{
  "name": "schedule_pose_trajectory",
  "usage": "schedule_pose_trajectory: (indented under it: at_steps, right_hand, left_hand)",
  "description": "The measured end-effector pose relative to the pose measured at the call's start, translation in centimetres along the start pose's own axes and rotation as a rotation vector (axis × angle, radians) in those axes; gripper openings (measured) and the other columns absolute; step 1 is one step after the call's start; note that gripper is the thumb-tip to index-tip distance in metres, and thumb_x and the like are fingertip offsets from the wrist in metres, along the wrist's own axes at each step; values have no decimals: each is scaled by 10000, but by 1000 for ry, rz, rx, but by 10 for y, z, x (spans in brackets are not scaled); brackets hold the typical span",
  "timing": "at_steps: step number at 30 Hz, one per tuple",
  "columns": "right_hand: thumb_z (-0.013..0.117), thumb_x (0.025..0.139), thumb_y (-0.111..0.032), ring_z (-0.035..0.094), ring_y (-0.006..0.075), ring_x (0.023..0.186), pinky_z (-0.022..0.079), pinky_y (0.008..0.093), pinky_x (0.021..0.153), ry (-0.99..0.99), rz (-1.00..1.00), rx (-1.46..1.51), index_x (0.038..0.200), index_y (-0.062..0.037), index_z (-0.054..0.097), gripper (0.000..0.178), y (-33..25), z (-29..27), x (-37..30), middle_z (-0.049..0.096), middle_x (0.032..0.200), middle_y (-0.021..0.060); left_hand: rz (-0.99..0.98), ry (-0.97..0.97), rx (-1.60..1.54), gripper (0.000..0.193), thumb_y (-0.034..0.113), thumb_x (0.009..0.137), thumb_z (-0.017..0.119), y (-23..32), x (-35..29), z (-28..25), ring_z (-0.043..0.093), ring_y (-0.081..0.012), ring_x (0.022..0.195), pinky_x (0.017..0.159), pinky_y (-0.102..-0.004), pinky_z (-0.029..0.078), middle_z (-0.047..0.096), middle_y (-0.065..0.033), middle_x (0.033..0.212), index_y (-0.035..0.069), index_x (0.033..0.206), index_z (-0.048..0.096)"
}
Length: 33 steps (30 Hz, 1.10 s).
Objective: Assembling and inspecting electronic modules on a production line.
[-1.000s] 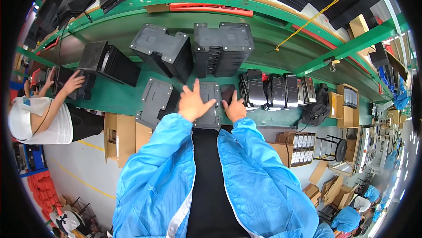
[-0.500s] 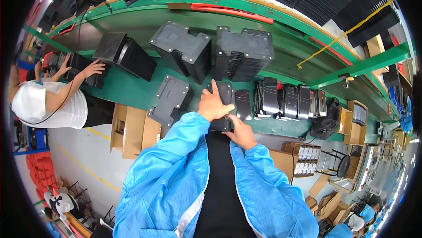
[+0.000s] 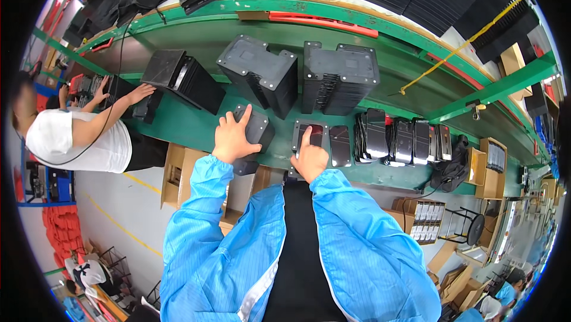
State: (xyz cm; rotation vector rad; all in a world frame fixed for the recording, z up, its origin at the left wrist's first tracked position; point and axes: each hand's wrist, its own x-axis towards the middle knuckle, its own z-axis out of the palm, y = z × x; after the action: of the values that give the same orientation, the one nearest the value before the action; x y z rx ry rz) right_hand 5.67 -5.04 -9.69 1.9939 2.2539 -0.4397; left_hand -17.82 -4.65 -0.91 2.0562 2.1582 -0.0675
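My left hand (image 3: 234, 138) lies over a short stack of dark grey notched trays (image 3: 258, 125), fingers and thumb spread; it covers much of the top. My right hand (image 3: 311, 160) is at a grey tray (image 3: 299, 133) in front of me. Its index finger stretches onto a glossy black panel (image 3: 319, 134) lying in that tray, while the other fingers are partly curled. Just right of the tray lies another glossy black panel (image 3: 340, 145). Neither hand visibly grips anything.
Two tall stacks of notched trays (image 3: 256, 59) (image 3: 342, 63) stand behind my hands. Rows of upright panels (image 3: 375, 134) and a black bag (image 3: 450, 167) are to the right. At the left a person (image 3: 89, 134) reaches toward dark stacks. Cardboard boxes (image 3: 178, 170) stand below the bench edge.
My left hand has moved left from the middle tray to the short stack. My right hand has shifted up onto the tray, where a glossy panel now shows. The whole view has shifted slightly.
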Motion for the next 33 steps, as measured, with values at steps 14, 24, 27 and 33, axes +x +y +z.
schedule_pose_trajectory:
  at_steps: [14,24,27,33]
  right_hand:
    - [711,779,-545,725,322,645,569,436,560,46,-121,-12,1602,19,202,1120,28,-10,3,722,733,176]
    - [723,777,-509,738,275,677,578,381,570,-22,-26,3,1619,-8,172,1124,6,-1,0,735,759,144]
    - [697,803,-508,744,320,719,597,435,635,-94,-47,156,1625,-57,197,1063,9,-20,0,741,804,178]
    - [633,861,-555,703,456,919,566,537,819,2,47,523,1610,-132,275,932,76,-84,-15,682,920,339]
  left_hand:
    - [267,366,-35,847,329,789,773,45,-7,-2,556,-433,1086,904,-461,543,518,-252,1280,84,1527,438]
    - [27,-270,-894,510,287,1022,541,88,24,146,616,-461,1146,980,-468,499,632,-304,1252,-52,1403,527]
    - [-44,-230,-1128,532,293,1026,539,76,31,205,612,-469,1154,987,-462,503,646,-306,1241,-61,1422,506]
    - [-262,-455,-1336,657,348,1002,586,89,16,140,603,-438,1203,1007,-463,502,627,-298,1282,-88,1470,433]
